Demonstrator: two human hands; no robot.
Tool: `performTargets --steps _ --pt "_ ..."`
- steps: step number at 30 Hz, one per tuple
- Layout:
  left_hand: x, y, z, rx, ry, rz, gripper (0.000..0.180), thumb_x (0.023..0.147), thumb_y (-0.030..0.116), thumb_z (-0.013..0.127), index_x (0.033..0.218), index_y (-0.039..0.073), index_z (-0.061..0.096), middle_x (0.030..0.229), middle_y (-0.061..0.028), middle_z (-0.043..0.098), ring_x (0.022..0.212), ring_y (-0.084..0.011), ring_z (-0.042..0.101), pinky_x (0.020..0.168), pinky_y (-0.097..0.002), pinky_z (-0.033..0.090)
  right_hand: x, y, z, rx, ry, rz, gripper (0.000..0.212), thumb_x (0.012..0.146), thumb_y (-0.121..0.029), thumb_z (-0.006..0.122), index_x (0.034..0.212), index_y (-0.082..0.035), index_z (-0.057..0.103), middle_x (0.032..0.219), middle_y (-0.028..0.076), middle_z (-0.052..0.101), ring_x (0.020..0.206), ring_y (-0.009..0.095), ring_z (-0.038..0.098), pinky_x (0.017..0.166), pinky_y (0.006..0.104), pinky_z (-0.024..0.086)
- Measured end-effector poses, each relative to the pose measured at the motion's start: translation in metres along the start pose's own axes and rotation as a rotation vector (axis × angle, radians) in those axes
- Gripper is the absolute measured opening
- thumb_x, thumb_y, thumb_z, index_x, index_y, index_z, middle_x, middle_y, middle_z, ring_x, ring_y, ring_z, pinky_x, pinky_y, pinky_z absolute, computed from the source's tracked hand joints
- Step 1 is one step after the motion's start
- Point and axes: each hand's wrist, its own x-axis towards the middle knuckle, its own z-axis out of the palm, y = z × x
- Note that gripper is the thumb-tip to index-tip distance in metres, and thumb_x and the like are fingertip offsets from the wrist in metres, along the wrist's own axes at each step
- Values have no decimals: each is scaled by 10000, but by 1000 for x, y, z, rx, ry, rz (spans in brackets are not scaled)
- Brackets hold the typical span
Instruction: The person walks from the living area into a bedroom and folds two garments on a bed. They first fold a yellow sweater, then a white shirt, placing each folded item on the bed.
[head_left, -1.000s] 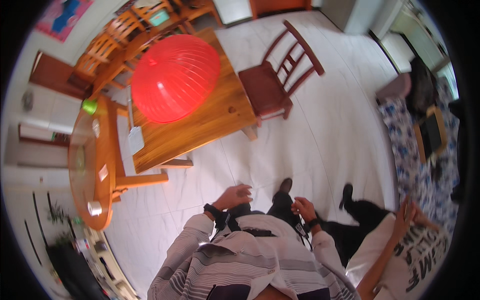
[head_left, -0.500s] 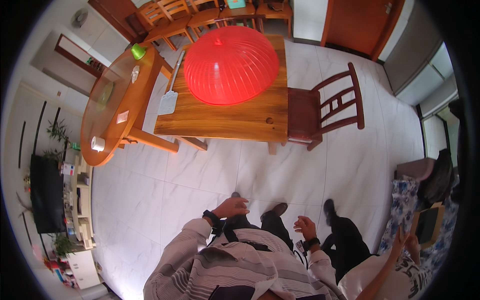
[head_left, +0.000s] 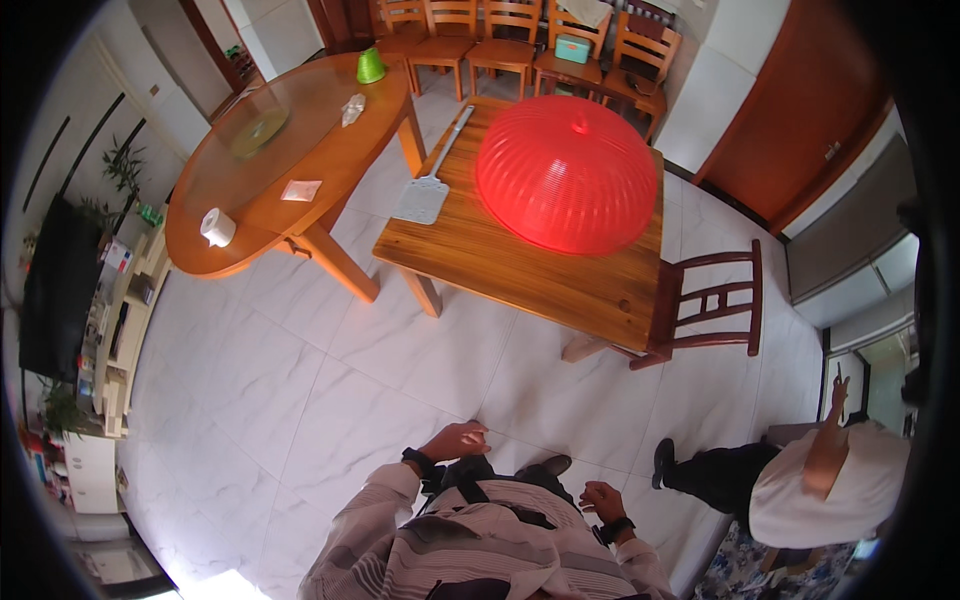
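Left hand (head_left: 453, 441): fingers loosely bent, released, nothing seen in them.
Right hand (head_left: 604, 501): fingers slack and slightly curled, seemingly empty; palm hidden.
Red cover (head_left: 566, 185): on the wooden table (head_left: 520, 275), beside the fly swatter (head_left: 424, 198), well apart from both hands.
Handling: appears not begun, all of it left; cover and swatter lie untouched.
Hard to see: under the cover; the thin thing in the other person's raised hand (head_left: 839, 388).
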Motion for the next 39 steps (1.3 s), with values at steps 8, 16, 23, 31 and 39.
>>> performTargets --steps 8,16,23,31,39 --pt "-64 -73 -63 4 -28 -82 487 869 197 749 1253 -39 563 1008 -67 728 930 -117 665 839 -260 527 15 -35 66 -169 -80 26 344 938 -224 648 1178 15 588 964 119 688 829 199 691 694 319 587" --pt "-94 -128 -41 -68 95 -198 487 851 296 775 1225 24 624 1086 -79 701 1023 -148 646 909 -304 511 36 -63 82 -372 -170 8 403 938 -274 642 1202 26 591 974 141 701 836 195 697 711 334 595" --pt "-125 -133 -23 -67 251 -190 561 793 366 805 1185 1 640 1054 -136 705 992 -197 657 877 -333 521 57 -62 86 -369 -238 129 387 943 -264 636 1209 12 584 951 114 686 828 189 687 713 321 590" --pt "-176 -122 8 -272 491 -291 569 808 356 802 1209 -10 635 1062 -102 709 968 -181 662 842 -324 531 99 -65 83 -499 -389 134 391 930 -265 651 1205 5 586 971 121 687 809 187 690 700 317 586" --pt "-212 -150 -34 -214 720 -309 582 795 311 818 1228 -24 620 1107 -125 697 988 -198 665 849 -334 535 124 -109 154 -600 -479 77 414 933 -296 654 1214 0 578 1005 123 688 835 186 698 701 324 590"
